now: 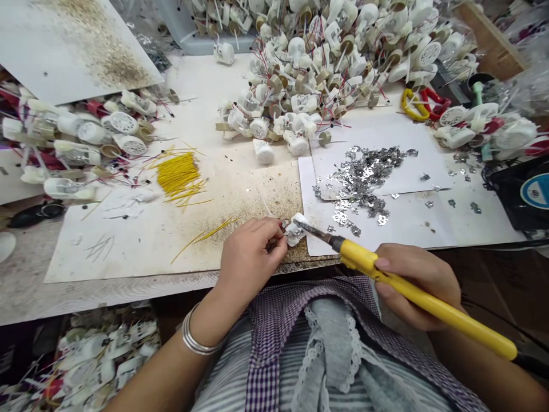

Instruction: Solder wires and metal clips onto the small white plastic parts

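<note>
My left hand (253, 254) is closed in a pinch on a small white plastic part (295, 230) at the table's near edge. My right hand (418, 283) is wrapped round the yellow handle of a soldering iron (412, 294). The iron's metal tip (309, 229) touches the white part. Just left of my left hand lie a few loose yellow wires (210, 233). A heap of small shiny metal clips (364, 177) is spread on white paper just beyond the iron's tip.
A big pile of white plastic motor parts with red wires (330, 63) fills the back of the table. More such parts (86, 143) lie at the left, beside a bundle of cut yellow wires (178, 174). A black device (525, 194) sits at the right edge.
</note>
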`<state>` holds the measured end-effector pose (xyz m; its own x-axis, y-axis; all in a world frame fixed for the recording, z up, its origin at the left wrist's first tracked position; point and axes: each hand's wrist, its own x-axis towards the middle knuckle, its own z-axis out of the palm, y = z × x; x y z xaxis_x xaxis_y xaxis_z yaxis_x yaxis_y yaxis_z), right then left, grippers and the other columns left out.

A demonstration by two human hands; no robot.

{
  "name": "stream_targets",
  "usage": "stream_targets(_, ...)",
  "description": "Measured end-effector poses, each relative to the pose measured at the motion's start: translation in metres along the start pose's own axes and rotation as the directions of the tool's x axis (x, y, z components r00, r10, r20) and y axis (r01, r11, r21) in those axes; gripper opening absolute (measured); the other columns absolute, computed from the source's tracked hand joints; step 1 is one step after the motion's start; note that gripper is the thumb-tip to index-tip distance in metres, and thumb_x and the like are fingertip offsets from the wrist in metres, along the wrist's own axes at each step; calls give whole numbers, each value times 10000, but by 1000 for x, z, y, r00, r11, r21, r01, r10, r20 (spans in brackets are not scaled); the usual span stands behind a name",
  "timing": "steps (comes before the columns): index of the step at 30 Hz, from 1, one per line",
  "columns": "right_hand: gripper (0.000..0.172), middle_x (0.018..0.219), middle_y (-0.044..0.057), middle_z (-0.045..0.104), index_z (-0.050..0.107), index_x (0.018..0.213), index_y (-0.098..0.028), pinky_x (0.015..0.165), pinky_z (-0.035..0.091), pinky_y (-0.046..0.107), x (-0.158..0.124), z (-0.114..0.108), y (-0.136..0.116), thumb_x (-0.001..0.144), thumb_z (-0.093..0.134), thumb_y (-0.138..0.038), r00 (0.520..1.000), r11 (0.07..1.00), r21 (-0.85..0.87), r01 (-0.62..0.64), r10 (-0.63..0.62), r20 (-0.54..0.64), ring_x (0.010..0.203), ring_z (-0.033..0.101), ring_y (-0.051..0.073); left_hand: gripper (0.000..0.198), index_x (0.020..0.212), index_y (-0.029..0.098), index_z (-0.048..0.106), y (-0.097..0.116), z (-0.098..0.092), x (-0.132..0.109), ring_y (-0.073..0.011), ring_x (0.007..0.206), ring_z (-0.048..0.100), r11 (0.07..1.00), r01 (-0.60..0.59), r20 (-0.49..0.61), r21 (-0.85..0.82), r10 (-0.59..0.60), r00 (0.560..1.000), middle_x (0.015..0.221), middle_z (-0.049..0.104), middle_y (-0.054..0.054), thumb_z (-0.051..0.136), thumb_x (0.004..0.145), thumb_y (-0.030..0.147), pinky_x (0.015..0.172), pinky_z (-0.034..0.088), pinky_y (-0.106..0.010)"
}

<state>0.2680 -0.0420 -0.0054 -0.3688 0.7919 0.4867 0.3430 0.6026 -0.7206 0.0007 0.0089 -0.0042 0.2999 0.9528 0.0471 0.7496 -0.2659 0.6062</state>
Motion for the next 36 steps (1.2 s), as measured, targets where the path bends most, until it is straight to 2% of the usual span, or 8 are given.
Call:
stream_targets(4,383,943,55,704,561,1237,-272,584,576,322,-8,16,8,867,600,-182,963,979,145,-146,174,-205,722,692,202,110,719,204,570,0,-1,0,-189,875,638,999,-7,4,31,7,1000,826,686,-10,580,826,177,790,467,-318)
stream_targets(7,297,991,56,695,550,1217,-270,620,572,320,7,33,11,924,542,-221,950,938,261,-227,272,-152,720,675,173,105,727,197,572,0,-2,0,-186,877,632,999,-15,-7,32,15,1000,852,680,-12,588,827,168,785,463,-313)
stream_targets(12,316,1059,60,647,556,1124,-257,830,549,377,47,57,15,837,685,-235,970,976,-13,-218,215,-118,956,640,210,93,759,185,606,1,0,-2,-168,847,618,998,-45,-38,44,47,998,962,649,-29,599,851,189,749,467,-299)
stream_targets(17,376,1102,56,606,520,1151,-284,851,552,376,61,75,21,824,702,-251,986,977,-140,-160,150,-75,1001,619,217,114,947,184,627,-6,-10,-6,-169,869,615,996,-84,-59,36,86,995,975,628,-44,552,913,263,767,485,-291)
stream_targets(20,357,1048,43,607,520,1143,-281,838,555,348,61,80,23,832,672,-192,982,968,-176,-177,163,-91,952,626,197,187,1038,173,615,-22,-30,-5,-187,837,624,978,3,-81,211,15,997,995,644,-59,504,930,277,730,487,-309)
stream_targets(25,371,1037,36,593,516,1137,-282,829,551,345,63,81,23,818,654,-154,974,965,-165,-203,182,-133,936,622,188,168,877,179,656,-55,-57,0,-275,789,635,751,117,60,650,-204,977,963,667,-89,501,859,241,663,459,-387)
stream_targets(32,363,1032,23,624,526,1114,-279,801,548,353,67,77,27,793,656,-170,934,941,-91,-326,305,-185,857,635,180,120,834,205,609,-63,-60,-8,-193,644,619,869,248,7,428,-277,961,738,657,-15,512,836,275,585,433,-304)
stream_targets(36,361,1067,20,611,529,1115,-280,781,548,350,70,76,33,788,652,-185,905,923,4,-386,379,-191,861,634,177,84,872,205,616,-54,-52,-19,-136,609,615,960,174,-108,221,-153,982,686,647,27,557,857,264,606,465,-246)
